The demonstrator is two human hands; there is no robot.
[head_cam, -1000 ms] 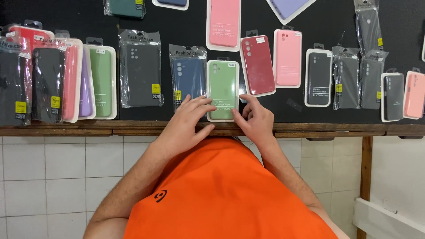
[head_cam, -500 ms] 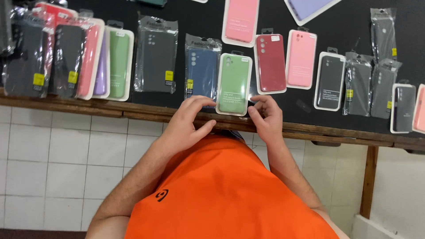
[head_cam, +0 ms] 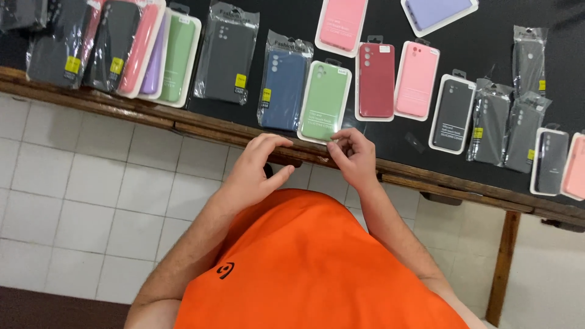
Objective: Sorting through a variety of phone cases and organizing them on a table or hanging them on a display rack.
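The black counter with its wooden front edge runs across the upper part of the view, above a white tiled wall and the person's orange shirt. All places below are told from the green phone case, which lies in a clear white-edged pack near the counter's front edge, about the middle of the view.

Far left of the green phone case a stack of packed cases overlaps in black, pink, lilac and green. Nearer on that side lies a dark grey case in a clear bag, and just beside the green phone case on its left a blue case, whose bag touches or slightly overlaps it. Just to its right lies a dark red case, then a pink case, then a black case, and well to the right several grey bagged cases. Above it lie another pink case and a lilac case, partly cut off by the frame.

The left hand hangs below and left of the green phone case, over the wooden edge, holding nothing, its fingers curled and loosely spread. The right hand sits just below the lower right corner of the pack; its fingers are bunched at that corner, and they seem to touch or pinch the pack's edge, though I cannot tell for sure.
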